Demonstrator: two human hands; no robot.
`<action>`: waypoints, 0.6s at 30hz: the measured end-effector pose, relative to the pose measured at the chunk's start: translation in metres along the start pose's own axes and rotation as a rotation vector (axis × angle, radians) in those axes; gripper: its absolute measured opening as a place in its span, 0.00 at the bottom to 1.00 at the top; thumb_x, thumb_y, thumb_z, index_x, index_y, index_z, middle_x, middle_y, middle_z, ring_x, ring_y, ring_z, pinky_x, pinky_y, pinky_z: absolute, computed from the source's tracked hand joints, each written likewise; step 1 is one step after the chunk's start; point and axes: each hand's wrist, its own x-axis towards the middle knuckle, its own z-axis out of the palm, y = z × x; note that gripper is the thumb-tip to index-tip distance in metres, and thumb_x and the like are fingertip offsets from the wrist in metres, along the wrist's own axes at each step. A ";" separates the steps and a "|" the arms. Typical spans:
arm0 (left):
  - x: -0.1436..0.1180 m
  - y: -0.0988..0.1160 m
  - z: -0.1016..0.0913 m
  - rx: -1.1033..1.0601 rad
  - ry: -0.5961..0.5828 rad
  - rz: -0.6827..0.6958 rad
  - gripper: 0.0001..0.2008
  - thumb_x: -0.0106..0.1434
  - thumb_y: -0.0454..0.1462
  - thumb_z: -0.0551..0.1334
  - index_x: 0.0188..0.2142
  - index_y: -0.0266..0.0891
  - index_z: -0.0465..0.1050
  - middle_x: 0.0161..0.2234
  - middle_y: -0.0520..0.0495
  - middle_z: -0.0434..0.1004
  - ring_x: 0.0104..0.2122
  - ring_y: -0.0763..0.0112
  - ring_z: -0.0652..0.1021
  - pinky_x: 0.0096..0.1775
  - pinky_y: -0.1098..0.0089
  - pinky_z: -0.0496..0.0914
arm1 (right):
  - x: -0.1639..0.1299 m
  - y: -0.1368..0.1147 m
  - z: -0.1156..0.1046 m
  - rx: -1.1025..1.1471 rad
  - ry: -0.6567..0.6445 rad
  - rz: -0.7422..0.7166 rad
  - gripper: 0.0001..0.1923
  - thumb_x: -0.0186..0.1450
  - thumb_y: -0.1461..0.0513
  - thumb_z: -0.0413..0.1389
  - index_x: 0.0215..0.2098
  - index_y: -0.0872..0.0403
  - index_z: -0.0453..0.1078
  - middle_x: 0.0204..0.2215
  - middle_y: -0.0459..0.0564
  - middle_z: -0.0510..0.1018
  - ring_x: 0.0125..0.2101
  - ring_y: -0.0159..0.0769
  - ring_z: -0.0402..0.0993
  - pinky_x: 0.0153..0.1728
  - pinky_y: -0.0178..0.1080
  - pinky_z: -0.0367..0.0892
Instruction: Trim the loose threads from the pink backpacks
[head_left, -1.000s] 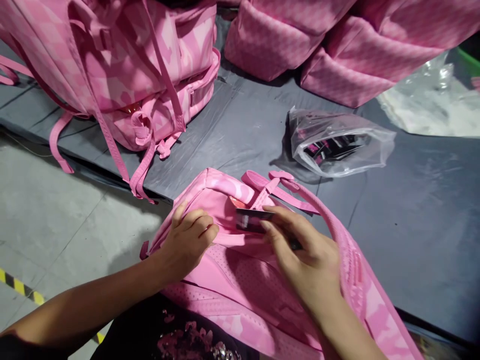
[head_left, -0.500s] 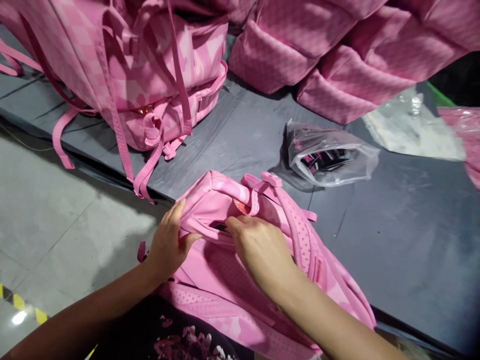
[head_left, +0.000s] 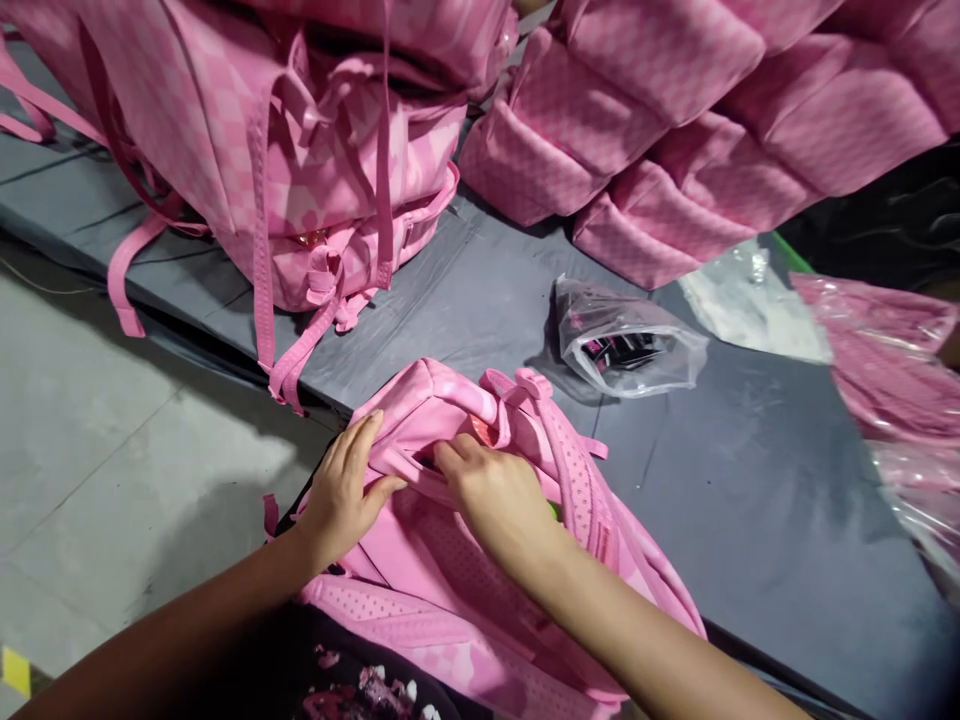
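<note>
A pink backpack [head_left: 420,540] lies at the table's edge against my body, its perforated shoulder straps facing up. My left hand [head_left: 346,488] grips its top corner at the left, the thumb on the near lip of a slit-like opening [head_left: 409,463]. At that same opening, the curled fingers of my right hand [head_left: 491,490] press in at the lip. Whatever those fingertips hold, if anything, is hidden. An orange-red tag [head_left: 482,430] shows beside the top loop, just beyond my right hand. A small green spot [head_left: 555,511] peeks out by my right wrist.
A clear plastic bag [head_left: 637,350] with small black and pink pieces stands open on the grey table [head_left: 757,500]. More pink backpacks [head_left: 315,170] are piled at the left, and pink checkered bags [head_left: 637,120] at the back. Plastic-wrapped pink items [head_left: 877,350] lie at the right.
My right hand has shifted slightly left, its fingers deeper at the opening; the dark gap there now shows less. The green spot has come into sight. The whole view has swung somewhat right.
</note>
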 end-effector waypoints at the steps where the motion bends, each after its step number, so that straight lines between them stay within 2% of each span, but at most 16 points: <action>1: 0.000 -0.001 0.000 -0.002 0.006 0.007 0.38 0.65 0.39 0.63 0.69 0.40 0.45 0.59 0.35 0.68 0.59 0.57 0.71 0.57 0.58 0.70 | 0.002 -0.002 0.000 0.018 0.047 -0.008 0.11 0.65 0.73 0.51 0.40 0.58 0.72 0.31 0.52 0.77 0.25 0.34 0.73 0.21 0.36 0.48; 5: -0.006 -0.008 0.001 -0.007 0.022 0.011 0.39 0.64 0.33 0.61 0.70 0.41 0.44 0.60 0.36 0.67 0.59 0.57 0.71 0.58 0.56 0.70 | 0.022 -0.016 -0.003 0.099 0.117 -0.093 0.08 0.66 0.70 0.51 0.39 0.58 0.72 0.32 0.51 0.79 0.25 0.34 0.74 0.23 0.35 0.53; 7: -0.008 -0.016 0.002 0.001 0.006 0.011 0.39 0.63 0.32 0.60 0.70 0.43 0.44 0.61 0.37 0.66 0.59 0.56 0.71 0.58 0.55 0.70 | 0.028 -0.023 -0.011 0.069 0.150 -0.142 0.10 0.66 0.70 0.49 0.38 0.59 0.72 0.32 0.50 0.80 0.26 0.34 0.75 0.23 0.34 0.56; 11: -0.007 -0.033 0.006 0.086 -0.010 0.057 0.37 0.66 0.33 0.57 0.70 0.43 0.43 0.60 0.36 0.66 0.58 0.54 0.73 0.55 0.54 0.72 | 0.014 -0.019 -0.023 -0.059 0.237 -0.194 0.16 0.66 0.73 0.46 0.42 0.57 0.73 0.35 0.48 0.80 0.33 0.32 0.77 0.30 0.32 0.64; 14: -0.004 -0.033 0.010 0.129 0.008 0.069 0.38 0.67 0.40 0.60 0.70 0.40 0.42 0.59 0.32 0.67 0.56 0.51 0.74 0.52 0.54 0.74 | -0.011 0.004 -0.014 -0.132 0.109 -0.176 0.15 0.60 0.77 0.50 0.38 0.58 0.74 0.33 0.51 0.81 0.31 0.34 0.78 0.30 0.33 0.66; 16: -0.003 -0.030 0.012 0.109 0.003 0.064 0.41 0.65 0.45 0.62 0.70 0.39 0.41 0.60 0.31 0.66 0.56 0.50 0.73 0.51 0.54 0.74 | -0.024 0.024 -0.004 -0.139 -0.007 -0.085 0.16 0.57 0.79 0.51 0.36 0.61 0.75 0.31 0.58 0.81 0.30 0.40 0.79 0.30 0.36 0.69; 18: -0.001 -0.026 0.014 0.063 -0.014 0.041 0.42 0.65 0.45 0.63 0.70 0.40 0.42 0.61 0.31 0.65 0.57 0.50 0.72 0.52 0.54 0.73 | -0.033 0.040 0.003 -0.113 -0.079 0.034 0.16 0.57 0.79 0.50 0.37 0.64 0.75 0.33 0.63 0.81 0.34 0.46 0.80 0.32 0.40 0.70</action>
